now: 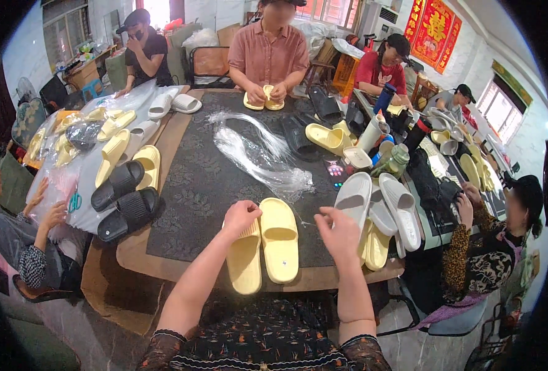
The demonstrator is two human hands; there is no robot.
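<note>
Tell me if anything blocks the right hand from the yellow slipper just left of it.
Nothing bulky does: between the right hand and yellow slipper, the dark mat shows, with what looks like a thin strand.

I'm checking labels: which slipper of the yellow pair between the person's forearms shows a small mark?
The right slipper, bearing a whitish mark; the left slipper, partly hidden by the left hand, shows none.
</note>
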